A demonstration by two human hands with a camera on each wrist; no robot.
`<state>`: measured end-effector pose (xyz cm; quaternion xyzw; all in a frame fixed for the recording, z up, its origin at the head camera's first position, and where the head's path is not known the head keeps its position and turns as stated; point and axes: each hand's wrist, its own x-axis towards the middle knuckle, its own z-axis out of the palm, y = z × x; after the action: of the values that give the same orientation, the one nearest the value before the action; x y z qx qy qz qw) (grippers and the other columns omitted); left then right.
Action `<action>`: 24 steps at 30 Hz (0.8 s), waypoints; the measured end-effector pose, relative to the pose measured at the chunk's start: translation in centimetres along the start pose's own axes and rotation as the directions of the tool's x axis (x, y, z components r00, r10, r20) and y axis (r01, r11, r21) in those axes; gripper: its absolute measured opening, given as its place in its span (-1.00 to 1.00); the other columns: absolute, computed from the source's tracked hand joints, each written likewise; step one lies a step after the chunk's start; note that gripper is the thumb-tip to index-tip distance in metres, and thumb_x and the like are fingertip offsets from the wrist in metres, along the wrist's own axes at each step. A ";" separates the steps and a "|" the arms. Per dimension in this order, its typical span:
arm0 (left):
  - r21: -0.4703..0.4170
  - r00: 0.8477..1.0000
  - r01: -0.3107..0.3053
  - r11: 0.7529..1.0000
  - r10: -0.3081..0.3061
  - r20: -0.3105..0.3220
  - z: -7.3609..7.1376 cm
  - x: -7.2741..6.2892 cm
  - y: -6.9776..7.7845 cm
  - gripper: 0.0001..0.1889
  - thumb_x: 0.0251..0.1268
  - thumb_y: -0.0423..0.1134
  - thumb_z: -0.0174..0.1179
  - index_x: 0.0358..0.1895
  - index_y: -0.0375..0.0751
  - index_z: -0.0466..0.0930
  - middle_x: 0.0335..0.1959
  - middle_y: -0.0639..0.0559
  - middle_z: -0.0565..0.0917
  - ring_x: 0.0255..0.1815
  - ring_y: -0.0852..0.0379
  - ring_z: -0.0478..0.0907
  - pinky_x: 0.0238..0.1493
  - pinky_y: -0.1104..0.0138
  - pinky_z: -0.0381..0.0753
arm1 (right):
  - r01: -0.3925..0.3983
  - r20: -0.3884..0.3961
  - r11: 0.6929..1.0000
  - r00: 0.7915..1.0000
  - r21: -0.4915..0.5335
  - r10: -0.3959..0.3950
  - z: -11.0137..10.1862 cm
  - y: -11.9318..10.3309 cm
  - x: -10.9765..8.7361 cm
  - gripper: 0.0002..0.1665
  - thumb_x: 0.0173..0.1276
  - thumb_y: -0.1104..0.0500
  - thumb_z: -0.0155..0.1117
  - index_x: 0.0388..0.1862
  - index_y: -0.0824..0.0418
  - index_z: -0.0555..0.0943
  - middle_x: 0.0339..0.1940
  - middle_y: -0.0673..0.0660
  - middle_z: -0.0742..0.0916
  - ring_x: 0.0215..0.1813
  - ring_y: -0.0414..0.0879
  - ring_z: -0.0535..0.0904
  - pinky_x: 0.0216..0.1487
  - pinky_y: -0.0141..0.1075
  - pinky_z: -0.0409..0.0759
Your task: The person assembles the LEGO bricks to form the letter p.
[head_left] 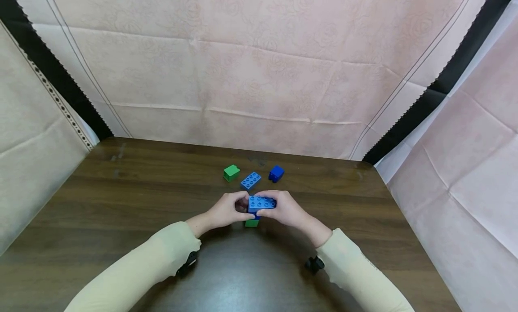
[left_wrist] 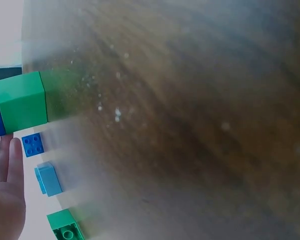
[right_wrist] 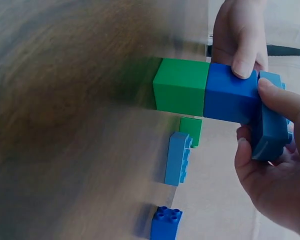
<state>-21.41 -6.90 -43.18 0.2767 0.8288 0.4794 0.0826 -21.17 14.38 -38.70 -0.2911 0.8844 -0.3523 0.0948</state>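
Floral cloth: a pale pink, creased backdrop hangs beyond the far edge.
Wooden table: the brown, streaked tabletop bears every brick.
Left hand: the left hand pinches the column from the left, thumb on its near side.
Right hand: the right hand grips the top brick from the right, thumb along its near side, fingers curled behind.
Two-brick column: between the hands, near the middle of the table, stands a column of a square green brick below and a square dark blue brick above, smooth-sided and flush; its foot appears to meet the table.
Top brick: an oblong light blue brick, studs up, lies over the column and overhangs to the right. The step in hand seems to be seating it; whether it is fully home I cannot tell. The next move calls for an even push downward with the column steadied, since the overhang could tip it.
Loose oblong: another light blue brick lies studs up, just beyond the hands.
Loose squares: a green block lies far left of it, a dark blue block far right, both on their sides.
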 end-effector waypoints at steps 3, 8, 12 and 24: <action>0.003 1.000 -0.003 1.000 0.003 0.008 0.0 0.1 0.1 -0.72 0.11 -0.16 0.34 -0.19 -0.11 0.46 -0.20 -0.01 0.64 -0.19 0.15 0.57 -0.07 0.34 0.63 | -0.029 0.001 0.999 1.000 0.022 0.029 -0.3 0.3 -0.2 -0.51 0.20 0.08 0.35 0.11 0.16 0.55 0.02 0.15 0.67 -0.07 -0.07 0.56 0.00 -0.20 0.59; 0.001 1.000 0.004 1.000 -0.004 0.012 -0.1 0.1 0.0 -0.72 0.12 -0.15 0.33 -0.14 -0.10 0.49 -0.17 -0.02 0.64 -0.17 0.14 0.56 -0.07 0.31 0.63 | -0.056 -0.014 0.998 0.998 0.019 0.056 -0.4 0.9 -0.6 -0.49 0.17 0.08 0.38 0.11 0.15 0.55 0.02 0.15 0.67 -0.06 -0.05 0.56 0.03 -0.16 0.59; -0.002 1.000 0.013 1.000 -0.013 0.005 -0.2 0.0 -0.2 -0.73 0.13 -0.17 0.32 -0.14 -0.09 0.50 -0.16 -0.02 0.65 -0.16 0.12 0.56 -0.07 0.29 0.64 | -0.034 -0.028 0.999 0.999 0.003 0.035 -0.2 1.0 -0.8 -0.46 0.18 0.07 0.37 0.14 0.18 0.54 0.03 0.16 0.67 -0.06 -0.05 0.58 0.03 -0.17 0.61; -0.015 1.000 0.028 0.999 -0.028 0.006 0.0 0.1 -0.1 -0.71 0.12 -0.15 0.33 -0.15 -0.10 0.47 -0.16 -0.02 0.64 -0.16 0.13 0.55 -0.04 0.28 0.62 | -0.004 0.009 1.000 1.000 -0.005 0.004 -0.2 0.4 -0.1 -0.45 0.21 0.05 0.34 0.17 0.19 0.52 0.04 0.14 0.67 -0.05 -0.08 0.58 0.03 -0.21 0.61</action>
<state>-21.60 -6.91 -43.25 0.2660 0.8286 0.4836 0.0939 -21.35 14.84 -38.83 -0.2912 0.8854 -0.3485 0.0986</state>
